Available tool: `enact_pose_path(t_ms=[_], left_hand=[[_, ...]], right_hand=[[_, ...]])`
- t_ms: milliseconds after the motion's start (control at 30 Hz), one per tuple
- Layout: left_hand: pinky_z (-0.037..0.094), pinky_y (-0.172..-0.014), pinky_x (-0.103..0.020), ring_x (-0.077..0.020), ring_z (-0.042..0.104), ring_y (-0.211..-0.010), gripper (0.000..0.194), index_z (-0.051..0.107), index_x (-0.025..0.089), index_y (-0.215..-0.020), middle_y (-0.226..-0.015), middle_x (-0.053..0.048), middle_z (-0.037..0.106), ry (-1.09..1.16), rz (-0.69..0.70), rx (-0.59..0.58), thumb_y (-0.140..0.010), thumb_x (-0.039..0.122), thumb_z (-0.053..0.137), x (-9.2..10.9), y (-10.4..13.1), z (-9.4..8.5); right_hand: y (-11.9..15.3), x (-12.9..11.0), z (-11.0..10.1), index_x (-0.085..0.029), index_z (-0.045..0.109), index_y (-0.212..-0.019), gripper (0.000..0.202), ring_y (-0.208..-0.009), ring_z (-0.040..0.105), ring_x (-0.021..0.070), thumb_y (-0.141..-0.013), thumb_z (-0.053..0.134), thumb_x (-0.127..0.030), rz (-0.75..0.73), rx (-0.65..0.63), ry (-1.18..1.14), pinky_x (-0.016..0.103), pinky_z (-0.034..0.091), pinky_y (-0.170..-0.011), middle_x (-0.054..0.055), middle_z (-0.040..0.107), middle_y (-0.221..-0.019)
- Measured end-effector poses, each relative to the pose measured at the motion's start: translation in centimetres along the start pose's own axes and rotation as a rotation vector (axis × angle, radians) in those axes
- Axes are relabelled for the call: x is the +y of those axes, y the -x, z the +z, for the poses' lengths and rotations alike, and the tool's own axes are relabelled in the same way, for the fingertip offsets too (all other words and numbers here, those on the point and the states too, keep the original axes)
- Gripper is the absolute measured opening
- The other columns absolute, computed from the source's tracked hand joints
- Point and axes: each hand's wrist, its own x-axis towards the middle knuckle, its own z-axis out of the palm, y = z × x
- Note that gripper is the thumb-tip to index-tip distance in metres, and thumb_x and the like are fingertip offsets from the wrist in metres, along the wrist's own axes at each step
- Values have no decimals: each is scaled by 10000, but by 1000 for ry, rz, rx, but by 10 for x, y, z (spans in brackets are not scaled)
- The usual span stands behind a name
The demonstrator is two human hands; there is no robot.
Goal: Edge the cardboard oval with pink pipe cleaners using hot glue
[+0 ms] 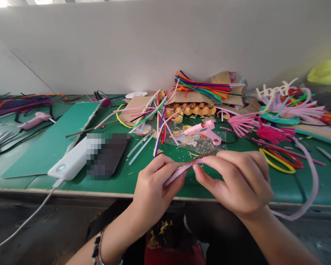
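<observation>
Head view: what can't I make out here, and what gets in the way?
All in the head view:
- Brown corrugated cardboard strip with pink edging: one end hidden in the left hand.
- Flat black phone-like slab and oblong white power bank: partly masked by pixelation.
- Silver metal scissors: handles cut off by the left edge.
- Thin white cable: far end beyond the left edge.
- Bright yellow bundle: blurred, cut off by the right edge.

I see the brightest light at the top left, above the gray wall (143, 48). The green table (143, 175) gets soft light, with a pale shine at the left. Below its edge it is quite dark. My left hand (156, 186) and right hand (234, 180) show clearly. Big squares cover part of the dark phone (119, 156). The yellow thing (327, 71) at the right looks fuzzy.
</observation>
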Motion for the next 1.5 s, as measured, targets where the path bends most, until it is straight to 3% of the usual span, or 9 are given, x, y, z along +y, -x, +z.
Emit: enact_pose_path(t_ms=[267,567,733,967,1133,1300,1400,1500], left_hand=[[431,-494,-168,-89,520,-555,102,644,168,-824,-674,-13,565,-26,14,13,-775,110,576,0,0,1],[416,-482,-175,-88,517,-537,125,643,179,-881,-688,-14,579,-199,113,29,-797,161,553,-3,1,-1],[387,-463,-177,-91,481,-515,119,588,174,-682,-598,5,531,-8,7,10,-752,89,544,0,-5,0],[301,-432,-186,-78,374,-453,261,431,169,-498,-511,38,382,44,-185,17,-741,138,521,-7,-12,-5],[273,-443,-181,-76,356,-459,232,436,165,-507,-502,53,366,93,-294,-44,-723,171,520,-15,-15,-4],[275,-470,-188,-89,357,-509,192,499,159,-579,-528,47,386,248,-462,-143,-739,265,503,-18,-15,-4],[267,-471,-196,-95,345,-529,242,507,153,-611,-551,38,379,374,-573,-319,-750,349,476,-20,-15,-6],[254,-479,-200,-95,339,-545,289,523,143,-617,-569,35,376,442,-603,-499,-750,392,465,-21,-15,-6]], right_hand=[[0,2,-1,-182,572,-748,134,-530,467,114,-696,671,-255,-27,-20,13,267,380,-508,8,592,-604],[-1,4,-1,-180,571,-749,106,-551,492,121,-718,649,-246,43,-41,-89,274,400,-534,18,583,-616],[-2,8,1,-187,565,-751,68,-593,514,126,-729,627,-203,66,-65,-181,278,430,-568,21,583,-644],[-1,21,0,-190,544,-766,79,-556,537,103,-758,570,-116,157,-129,-258,243,432,-531,-3,599,-626],[-2,30,-4,-210,529,-781,98,-574,538,106,-772,554,-116,185,-135,-283,243,421,-518,-13,587,-630],[2,33,2,-194,580,-788,89,-694,539,156,-765,560,-111,247,-102,-219,306,437,-626,41,577,-715],[5,35,5,-194,639,-806,81,-669,501,167,-751,596,-151,203,-56,47,326,393,-625,62,561,-728],[6,36,6,-208,647,-843,101,-574,473,146,-778,574,-182,154,-121,170,305,343,-563,19,518,-606]])
